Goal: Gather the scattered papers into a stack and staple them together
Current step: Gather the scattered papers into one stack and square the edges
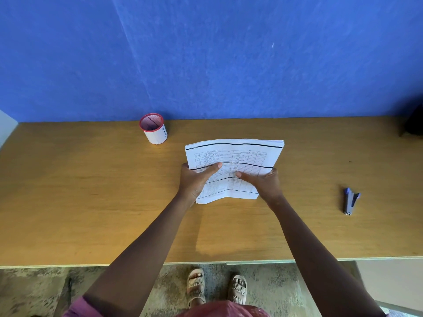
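Nearest the camera, two sandalled feet [216, 287] stand on a mottled floor [45, 291] just below the front edge of the wooden table [91, 202]. Both bare forearms reach forward over the table to a stack of papers [238, 156] printed with ruled tables. The left hand [194, 179] grips the stack's left edge, thumb on top and fingers curled underneath. The right hand [265, 181] grips the right edge the same way, its thumb lying across the top sheet. The stack sits at the middle of the table, its near edge bowed upward between the hands. Well to the right a blue stapler [350, 201] lies alone on the table. Farther back, left of the papers, a red-rimmed white cup [153, 131] stands near the blue wall [206, 53].
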Tool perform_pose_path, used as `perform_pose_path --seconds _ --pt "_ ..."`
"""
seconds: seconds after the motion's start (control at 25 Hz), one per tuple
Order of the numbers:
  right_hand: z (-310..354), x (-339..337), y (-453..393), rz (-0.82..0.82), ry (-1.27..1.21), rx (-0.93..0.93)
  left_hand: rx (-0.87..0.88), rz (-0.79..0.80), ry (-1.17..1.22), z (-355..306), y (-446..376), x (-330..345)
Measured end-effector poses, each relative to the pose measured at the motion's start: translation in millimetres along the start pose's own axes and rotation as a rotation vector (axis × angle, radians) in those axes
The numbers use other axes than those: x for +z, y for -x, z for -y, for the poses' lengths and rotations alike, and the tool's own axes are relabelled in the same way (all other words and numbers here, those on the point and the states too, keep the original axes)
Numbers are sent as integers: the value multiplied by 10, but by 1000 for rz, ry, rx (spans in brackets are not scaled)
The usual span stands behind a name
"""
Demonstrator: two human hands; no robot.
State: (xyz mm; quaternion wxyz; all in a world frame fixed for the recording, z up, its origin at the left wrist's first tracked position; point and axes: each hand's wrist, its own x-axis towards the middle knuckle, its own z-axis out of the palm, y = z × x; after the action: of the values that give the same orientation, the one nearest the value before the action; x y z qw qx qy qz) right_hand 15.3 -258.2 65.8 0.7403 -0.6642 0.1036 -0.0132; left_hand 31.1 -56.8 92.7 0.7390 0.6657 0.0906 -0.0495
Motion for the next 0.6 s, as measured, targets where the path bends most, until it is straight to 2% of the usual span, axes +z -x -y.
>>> perform_pose_path --seconds 0.28,0.4,0.6 --pt "-35 -59 -48 -12 65 48 -3 -7 -35 -10 -51 45" --pt "-22 -134 -94 4 128 108 -30 -4 -131 -53 -158 82" --pt "-247 -282 -181 -3 336 301 -281 77 -225 183 -280 127"
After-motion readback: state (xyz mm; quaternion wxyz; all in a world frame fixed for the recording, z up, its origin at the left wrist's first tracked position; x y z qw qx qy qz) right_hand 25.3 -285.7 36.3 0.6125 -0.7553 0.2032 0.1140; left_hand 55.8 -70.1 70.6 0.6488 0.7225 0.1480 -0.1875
